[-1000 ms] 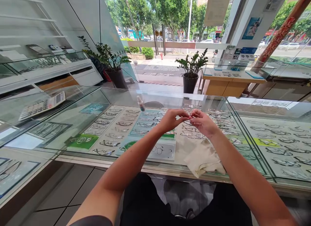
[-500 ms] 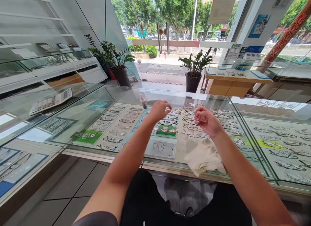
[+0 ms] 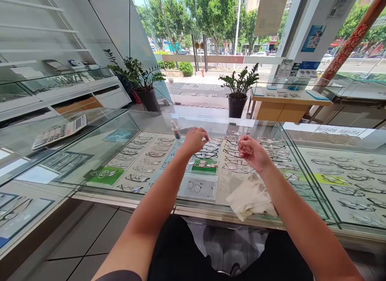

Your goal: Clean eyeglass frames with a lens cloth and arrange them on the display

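Over the glass counter (image 3: pixel 223 211), my left hand (image 3: pixel 194 141) is raised with its fingers curled toward the thumb. Across a small gap is my right hand (image 3: pixel 252 153), its fingers bent in a pinch. Anything between the fingertips of either hand is too small or hidden to make out. A cream cloth (image 3: pixel 251 197) lies crumpled on the glass below my right wrist. Beyond my left hand stands a small spray bottle (image 3: pixel 175 130). Nearer to me, a pair of glasses (image 3: pixel 196 186) rests on a pale rectangular sheet.
Rows of eyeglass frames (image 3: pixel 137 154) fill the case beneath the glass. A calculator (image 3: pixel 60 132) lies at the left. Two potted plants (image 3: pixel 237 106) (image 3: pixel 149 100) stand behind the counter, before a glass front. A wooden display table (image 3: pixel 286 104) is at the back right.
The view has tilted slightly upward, so the counter sits lower in the picture. My left fingertips look closer together; my right hand keeps its pinch.
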Available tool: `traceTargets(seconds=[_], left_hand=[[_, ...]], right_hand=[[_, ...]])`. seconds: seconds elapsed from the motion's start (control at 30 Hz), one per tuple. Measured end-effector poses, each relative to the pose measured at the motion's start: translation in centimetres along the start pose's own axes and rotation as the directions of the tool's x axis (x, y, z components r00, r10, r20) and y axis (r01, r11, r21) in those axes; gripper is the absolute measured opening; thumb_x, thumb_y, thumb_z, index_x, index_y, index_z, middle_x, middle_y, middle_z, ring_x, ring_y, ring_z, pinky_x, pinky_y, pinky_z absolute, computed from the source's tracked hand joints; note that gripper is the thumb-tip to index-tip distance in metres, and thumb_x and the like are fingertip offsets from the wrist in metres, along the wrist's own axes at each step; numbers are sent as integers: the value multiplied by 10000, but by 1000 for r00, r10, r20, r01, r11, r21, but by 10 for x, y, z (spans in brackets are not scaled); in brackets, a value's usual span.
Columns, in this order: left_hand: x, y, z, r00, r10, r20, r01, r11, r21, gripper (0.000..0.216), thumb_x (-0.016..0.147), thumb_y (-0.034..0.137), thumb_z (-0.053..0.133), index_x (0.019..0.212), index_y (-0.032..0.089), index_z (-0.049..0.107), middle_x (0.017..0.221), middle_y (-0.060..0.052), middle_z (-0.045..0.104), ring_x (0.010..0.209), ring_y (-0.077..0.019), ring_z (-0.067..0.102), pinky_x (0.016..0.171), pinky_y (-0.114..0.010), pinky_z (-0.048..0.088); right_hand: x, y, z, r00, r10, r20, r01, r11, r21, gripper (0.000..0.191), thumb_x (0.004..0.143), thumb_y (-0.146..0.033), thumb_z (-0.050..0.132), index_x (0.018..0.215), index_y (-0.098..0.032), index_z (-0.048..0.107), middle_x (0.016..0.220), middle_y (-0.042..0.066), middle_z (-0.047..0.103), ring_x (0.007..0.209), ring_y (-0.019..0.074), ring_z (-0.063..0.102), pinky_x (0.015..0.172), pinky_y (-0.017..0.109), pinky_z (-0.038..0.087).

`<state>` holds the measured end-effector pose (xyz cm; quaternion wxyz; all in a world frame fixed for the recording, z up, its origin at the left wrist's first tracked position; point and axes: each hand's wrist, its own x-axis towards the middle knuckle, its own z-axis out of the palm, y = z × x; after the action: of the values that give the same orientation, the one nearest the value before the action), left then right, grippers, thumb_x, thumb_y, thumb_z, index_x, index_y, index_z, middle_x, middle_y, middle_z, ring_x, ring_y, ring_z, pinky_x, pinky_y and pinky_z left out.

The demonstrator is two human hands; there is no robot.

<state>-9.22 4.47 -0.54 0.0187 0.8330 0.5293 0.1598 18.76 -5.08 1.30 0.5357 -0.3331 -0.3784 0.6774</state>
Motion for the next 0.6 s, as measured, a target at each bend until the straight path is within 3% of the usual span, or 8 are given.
traceTargets(seconds=[0.17,0.27,0.33,0.43,0.6], left_hand=[[-7,8,-21,996,0,-88,-8,996,-88,171,953,220,648,946,224,819,1332,-98,755,1260,-363,611,1111,-563,468],[-10,22,-26,985,-34,-169,-25,942,-333,150,953,301,675,946,218,799,1277,-98,770,1230,-329,646,1106,-535,484],[-11,35,-25,983,-80,-168,-28,828,-560,186,935,379,715,937,207,784,1226,-99,790,1191,-301,685,1073,-492,512],[-14,55,-17,989,-129,-71,14,564,-826,304,867,487,800,924,190,771,1147,-94,818,1079,-255,726,1004,-426,550],[-20,79,-6,988,-139,60,94,249,-964,377,772,527,901,876,191,765,1037,-66,817,981,-192,710,929,-341,548]], right_hand=[[-1,-2,-1,1000,2,-14,-2,1000,14,287,689,-301,898,829,-236,655,735,-52,569,635,99,506,579,233,505],[-1,-2,-1,1000,-14,-28,14,1000,-2,287,702,-317,905,823,-241,656,746,-45,590,648,109,536,636,267,558],[-2,-2,0,999,-29,-42,28,999,-25,294,709,-336,914,819,-243,657,754,-39,604,668,121,564,685,297,591],[-2,0,2,997,-69,-46,65,995,-70,292,704,-349,921,803,-244,668,754,-30,611,692,133,580,729,328,615],[-1,6,6,986,-159,-53,145,969,-199,277,677,-342,939,778,-243,701,758,-19,622,708,142,583,746,354,618]])
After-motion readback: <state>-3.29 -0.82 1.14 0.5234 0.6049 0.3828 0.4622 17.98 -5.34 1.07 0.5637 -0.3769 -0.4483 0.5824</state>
